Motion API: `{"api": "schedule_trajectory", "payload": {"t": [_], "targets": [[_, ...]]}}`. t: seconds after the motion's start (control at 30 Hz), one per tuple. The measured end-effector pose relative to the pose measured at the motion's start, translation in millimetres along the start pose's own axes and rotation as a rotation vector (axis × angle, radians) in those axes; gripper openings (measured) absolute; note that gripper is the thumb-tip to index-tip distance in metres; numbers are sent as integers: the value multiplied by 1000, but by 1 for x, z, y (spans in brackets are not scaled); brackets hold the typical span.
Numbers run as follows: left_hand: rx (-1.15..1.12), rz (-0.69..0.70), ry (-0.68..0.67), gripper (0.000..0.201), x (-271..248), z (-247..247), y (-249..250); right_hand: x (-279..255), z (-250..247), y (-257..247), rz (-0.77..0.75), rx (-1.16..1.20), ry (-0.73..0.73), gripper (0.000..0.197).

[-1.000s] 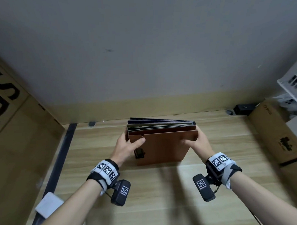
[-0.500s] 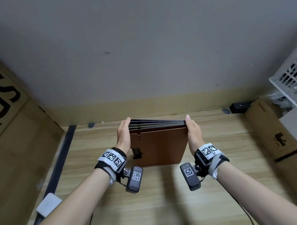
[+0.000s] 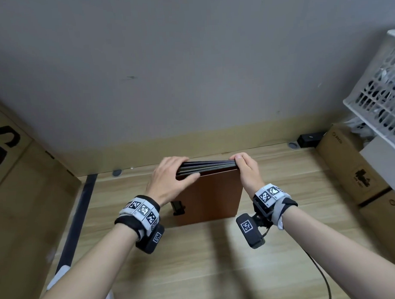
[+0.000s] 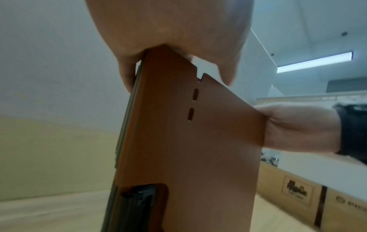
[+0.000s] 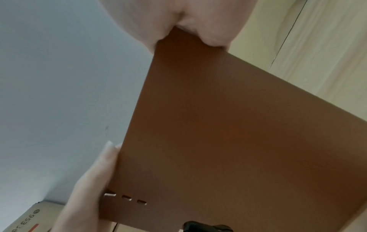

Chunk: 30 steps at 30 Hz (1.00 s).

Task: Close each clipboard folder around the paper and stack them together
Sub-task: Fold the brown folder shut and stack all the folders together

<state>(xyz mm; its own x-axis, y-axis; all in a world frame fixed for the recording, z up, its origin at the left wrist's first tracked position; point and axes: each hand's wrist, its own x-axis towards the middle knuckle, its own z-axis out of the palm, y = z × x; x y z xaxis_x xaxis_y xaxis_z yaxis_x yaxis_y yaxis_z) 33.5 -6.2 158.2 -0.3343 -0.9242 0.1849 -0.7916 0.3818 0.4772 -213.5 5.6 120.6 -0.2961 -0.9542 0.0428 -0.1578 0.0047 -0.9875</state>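
While both forearms reach forward over the wooden table (image 3: 196, 272), each wrist wears a marker band with a small camera hung beneath. Past them, the stack of folders (image 3: 210, 193) stands on edge on the table, its brown cover facing the person and a black clip (image 3: 178, 207) showing at its lower left. The left hand (image 3: 168, 179) grips the stack's top left corner, thumb lying across the brown cover and fingers curled over the top edge. The right hand (image 3: 247, 172) grips the top right corner, fingers curled over the dark upper edges of the folders, which lie pressed together in a tight row. From the left wrist, slots in the brown cover (image 4: 188, 141) show near the top edge. Beyond the stack, the table meets a grey wall (image 3: 189, 71). To the far right sit cardboard boxes (image 3: 349, 166) and a white crate (image 3: 382, 93); another box (image 3: 18, 178) stands at the left.
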Motion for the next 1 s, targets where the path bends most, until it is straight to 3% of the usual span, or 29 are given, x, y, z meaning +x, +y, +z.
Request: {"api": "schedule_trajectory", "payload": {"t": [0.07, 0.17, 0.47, 0.6, 0.67, 0.73, 0.87, 1.0], "targets": [[124, 44, -22, 67, 0, 2, -4, -3, -5, -1, 26, 56, -35, 26], [140, 20, 34, 59, 1, 5, -4, -7, -17, 8, 67, 143, -88, 39], [12, -81, 50, 54, 0, 0, 9, -15, -33, 61, 34, -113, -362, 49], [-134, -83, 54, 80, -7, 0, -1, -10, -31, 85, 74, -239, -380, 39], [-324, -190, 98, 103, -17, 4, -12, -9, -31, 96, 78, -282, -373, 37], [-544, -343, 73, 109, -28, 13, -26, -8, -29, 102, 91, -295, -368, 41], [-687, -495, -118, 75, -43, 36, -53, -9, -24, 106, 112, -264, -323, 38], [-666, -511, -136, 53, -34, 54, -70, -7, -14, 103, 147, -202, -229, 26]]}}
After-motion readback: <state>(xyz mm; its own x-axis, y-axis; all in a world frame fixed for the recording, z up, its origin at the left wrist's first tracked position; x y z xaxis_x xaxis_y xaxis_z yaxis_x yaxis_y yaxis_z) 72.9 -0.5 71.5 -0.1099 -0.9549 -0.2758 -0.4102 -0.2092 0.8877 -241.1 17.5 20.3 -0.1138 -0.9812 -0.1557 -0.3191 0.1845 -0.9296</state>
